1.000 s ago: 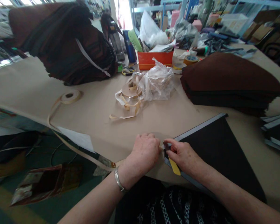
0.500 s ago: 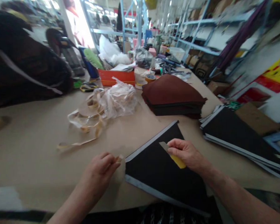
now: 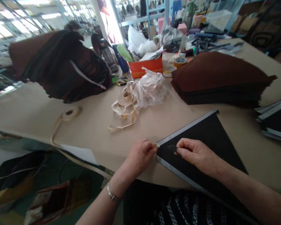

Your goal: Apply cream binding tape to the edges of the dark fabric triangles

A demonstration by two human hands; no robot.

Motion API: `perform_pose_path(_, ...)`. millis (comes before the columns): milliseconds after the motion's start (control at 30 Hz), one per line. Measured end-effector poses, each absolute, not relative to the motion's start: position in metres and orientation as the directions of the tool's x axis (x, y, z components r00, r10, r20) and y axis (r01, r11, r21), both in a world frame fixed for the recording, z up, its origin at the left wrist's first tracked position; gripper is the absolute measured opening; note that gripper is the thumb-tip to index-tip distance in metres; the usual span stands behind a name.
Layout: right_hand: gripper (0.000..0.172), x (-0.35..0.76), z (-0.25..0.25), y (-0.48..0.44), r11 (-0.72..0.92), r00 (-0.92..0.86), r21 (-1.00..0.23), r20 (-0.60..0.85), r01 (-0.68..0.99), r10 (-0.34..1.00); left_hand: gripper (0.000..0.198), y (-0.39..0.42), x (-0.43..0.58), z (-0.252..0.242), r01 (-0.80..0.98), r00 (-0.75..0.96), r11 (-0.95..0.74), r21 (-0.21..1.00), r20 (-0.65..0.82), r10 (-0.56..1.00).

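Observation:
A black triangular fabric piece [image 3: 208,137] with grey edging lies on the paper-covered table [image 3: 89,125] in front of me. My left hand [image 3: 140,154] pinches a thin tan strip at the piece's left corner. My right hand [image 3: 194,153] rests on the black fabric just right of that corner, fingers closed around a small blade-like tool whose dark tip points toward the corner.
A stack of brown fabric pieces [image 3: 215,75] sits at the right, more black edged pieces [image 3: 273,118] at the far right. Crumpled clear plastic and tan strips [image 3: 140,93] lie mid-table, a tape roll [image 3: 69,114] at the left, a dark fabric heap [image 3: 61,65] behind it, an orange box [image 3: 146,67] at the back.
The view swung right and back to the left. My left hand moved back to the piece's corner, and my right hand came lower on the fabric; the tool's yellow handle is now hidden.

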State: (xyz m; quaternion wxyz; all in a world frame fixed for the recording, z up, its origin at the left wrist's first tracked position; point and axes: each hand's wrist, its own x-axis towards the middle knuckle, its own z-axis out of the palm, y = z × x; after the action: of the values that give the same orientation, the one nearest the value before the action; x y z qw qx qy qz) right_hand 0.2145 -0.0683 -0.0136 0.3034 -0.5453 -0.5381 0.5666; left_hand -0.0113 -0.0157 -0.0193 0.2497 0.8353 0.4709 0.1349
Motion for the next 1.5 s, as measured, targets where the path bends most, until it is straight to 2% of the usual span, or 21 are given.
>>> perform_pose_path(67,0.015,0.196,-0.017,-0.057,-0.207,-0.200,-0.929,-0.276,0.308,0.940,0.021,-0.016,-0.012,-0.018,0.722,0.521,-0.438,0.535,-0.004,0.854)
perform_pose_path(267,0.015,0.175,-0.039,-0.038,-0.265,-0.163,-0.923,-0.318,0.279,0.934,0.023,-0.016,-0.017,-0.027,0.743,0.503,-0.456,0.490,0.042,0.864)
perform_pose_path(433,0.017,0.167,-0.042,-0.039,-0.225,-0.181,-0.906,-0.304,0.359,0.935,0.024,-0.016,-0.019,-0.029,0.744,0.518,-0.476,0.469,0.046,0.854)
perform_pose_path(600,0.013,0.161,-0.035,-0.037,-0.152,-0.183,-0.813,-0.302,0.562,0.935,0.024,-0.016,-0.018,-0.027,0.749,0.526,-0.485,0.451,0.040,0.849)
perform_pose_path(767,0.006,0.157,-0.035,-0.035,-0.046,-0.203,-0.714,-0.260,0.698,0.944,0.024,-0.016,-0.021,-0.028,0.749,0.551,-0.507,0.426,0.024,0.834)
perform_pose_path(1033,0.007,0.151,-0.039,-0.043,0.089,-0.240,-0.588,-0.185,0.804,0.953,0.023,-0.023,-0.011,-0.020,0.740,0.594,-0.534,0.409,-0.025,0.804)
perform_pose_path(1133,0.006,0.154,-0.034,-0.047,0.061,-0.238,-0.683,-0.168,0.728,0.957,0.025,-0.024,-0.013,-0.013,0.752,0.563,-0.517,0.408,0.010,0.827)
perform_pose_path(1233,0.012,0.183,-0.026,-0.054,-0.009,-0.198,-0.864,-0.126,0.504,0.972,0.026,-0.019,-0.026,-0.010,0.766,0.491,-0.481,0.426,0.095,0.866)
perform_pose_path(1300,0.015,0.220,-0.022,-0.063,-0.058,-0.108,-0.932,-0.103,0.358,0.989,0.029,-0.011,-0.039,-0.014,0.749,0.467,-0.480,0.458,0.149,0.871)
perform_pose_path(1400,0.017,0.288,-0.020,-0.083,-0.149,0.077,-0.951,-0.133,0.270,0.988,0.029,0.002,-0.054,-0.029,0.743,0.383,-0.452,0.493,0.240,0.892)
perform_pose_path(1500,0.018,0.342,-0.023,-0.102,-0.252,0.211,-0.888,-0.181,0.385,0.961,0.029,0.011,-0.060,-0.048,0.713,0.379,-0.489,0.503,0.310,0.872)
